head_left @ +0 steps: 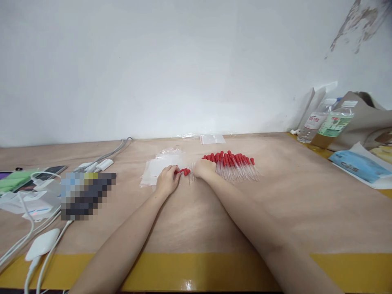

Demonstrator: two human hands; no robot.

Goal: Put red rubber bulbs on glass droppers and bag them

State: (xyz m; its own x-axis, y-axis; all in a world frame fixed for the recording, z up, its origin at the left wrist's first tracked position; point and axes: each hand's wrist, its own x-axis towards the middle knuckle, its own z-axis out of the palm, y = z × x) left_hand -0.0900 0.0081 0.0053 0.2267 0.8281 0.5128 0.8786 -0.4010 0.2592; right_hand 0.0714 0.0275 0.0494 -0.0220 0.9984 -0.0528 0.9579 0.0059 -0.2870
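My left hand is closed in a pinch on the red bulbs of a few glass droppers, which lie between both hands. My right hand rests curled beside them, its fingers touching the clear tips of the same droppers. Just right of that hand lies a pile of several red-capped glass droppers. A stack of small clear plastic bags sits under and behind my left hand. Everything rests on a brown paper-covered table.
More clear bags lie near the wall. White chargers and cables, phones and a pixelated block crowd the left side. At the right stand two plastic bottles, a brown bag and a blue packet. A yellow strip edges the table front.
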